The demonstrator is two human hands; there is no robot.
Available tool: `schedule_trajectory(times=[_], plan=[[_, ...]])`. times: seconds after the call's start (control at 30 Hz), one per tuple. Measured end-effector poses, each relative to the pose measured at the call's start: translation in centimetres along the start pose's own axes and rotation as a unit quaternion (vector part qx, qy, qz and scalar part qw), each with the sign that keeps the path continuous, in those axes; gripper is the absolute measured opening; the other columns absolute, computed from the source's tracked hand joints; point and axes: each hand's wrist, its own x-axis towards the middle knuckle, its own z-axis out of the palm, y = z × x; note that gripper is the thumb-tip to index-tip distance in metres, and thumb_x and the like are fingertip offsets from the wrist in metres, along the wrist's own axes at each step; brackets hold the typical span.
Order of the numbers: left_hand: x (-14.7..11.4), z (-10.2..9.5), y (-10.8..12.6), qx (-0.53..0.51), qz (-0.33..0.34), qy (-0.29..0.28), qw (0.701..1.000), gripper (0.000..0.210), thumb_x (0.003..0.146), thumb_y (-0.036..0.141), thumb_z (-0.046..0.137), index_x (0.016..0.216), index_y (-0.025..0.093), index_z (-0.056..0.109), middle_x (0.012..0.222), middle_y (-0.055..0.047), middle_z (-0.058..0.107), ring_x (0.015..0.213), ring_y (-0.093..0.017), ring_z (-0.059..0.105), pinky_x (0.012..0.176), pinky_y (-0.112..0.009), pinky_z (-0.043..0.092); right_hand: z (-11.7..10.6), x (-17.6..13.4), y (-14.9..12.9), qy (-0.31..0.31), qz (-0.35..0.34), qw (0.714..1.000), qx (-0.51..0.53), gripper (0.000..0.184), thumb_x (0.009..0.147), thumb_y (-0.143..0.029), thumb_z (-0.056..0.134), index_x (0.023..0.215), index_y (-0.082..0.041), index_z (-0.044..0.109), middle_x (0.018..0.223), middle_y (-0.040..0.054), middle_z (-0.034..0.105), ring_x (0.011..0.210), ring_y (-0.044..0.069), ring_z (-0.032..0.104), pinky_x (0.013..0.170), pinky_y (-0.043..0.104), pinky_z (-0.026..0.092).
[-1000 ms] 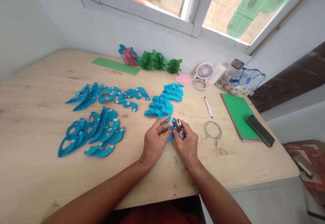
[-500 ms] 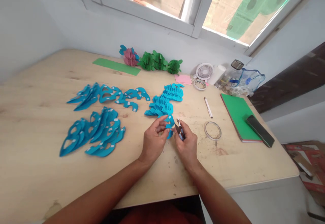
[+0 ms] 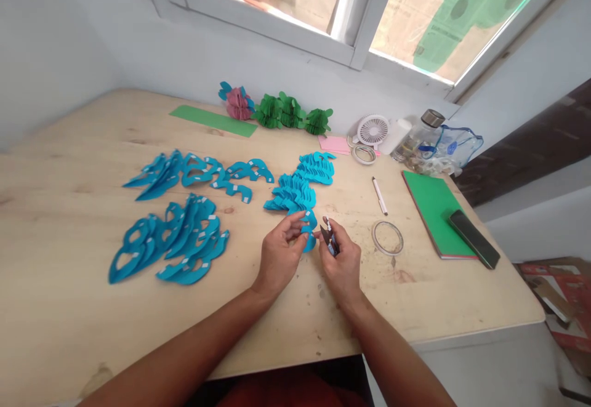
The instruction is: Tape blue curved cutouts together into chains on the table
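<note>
Head view: blue cutout [image 3: 311, 220] is above the desk [image 3: 415, 302], pinched by the left hand [image 3: 282, 256], fingers nearly closed; its long axis runs away from the body. Right hand [image 3: 340, 259]: fingers curled around a dark tool [image 3: 329, 239], tip toward the cutout. Folded stack [image 3: 292, 193] lies just beyond.

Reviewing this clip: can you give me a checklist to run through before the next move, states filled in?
1. Left hand grips the blue paper piece: ok.
2. Right hand holds the dark-bladed tool: ok.
3. Right fingertips free of the blue paper piece: cannot tell; too close at this size.
4. Tape ring lying flat, apart from the right hand: ok.
5. Dark case wholly on the green book: not ok; it extends past the edge.
</note>
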Motion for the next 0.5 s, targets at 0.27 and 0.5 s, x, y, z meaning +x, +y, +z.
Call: schedule_trajectory(times=[0.27,0.5], plan=[[-0.34,0.17,0.85,-0.041,-0.022,-0.023,0.999,0.051,0.067,0.023,0.067,0.117,0.014,0.06,0.091,-0.007,0.072,0.085,-0.02,0.068,0.082,-0.031,0.053,-0.01,0.08,-0.03,-0.003,-0.001,1.0,0.003,0.037,0.076,-0.017,0.053,0.112,-0.02,0.06,0.094,0.0037,0.072,0.075,0.017,0.067,0.069,0.026,0.054],[-0.29,-0.01,0.78,-0.049,-0.027,-0.051,0.997,0.056,0.068,0.023,0.067,0.122,0.014,0.056,0.091,-0.007,0.072,0.086,-0.02,0.067,0.084,-0.034,0.052,-0.01,0.2,-0.04,0.005,0.025,1.0,0.004,0.035,0.077,-0.022,0.055,0.111,-0.017,0.061,0.091,0.0032,0.073,0.074,0.016,0.067,0.068,0.024,0.054]])
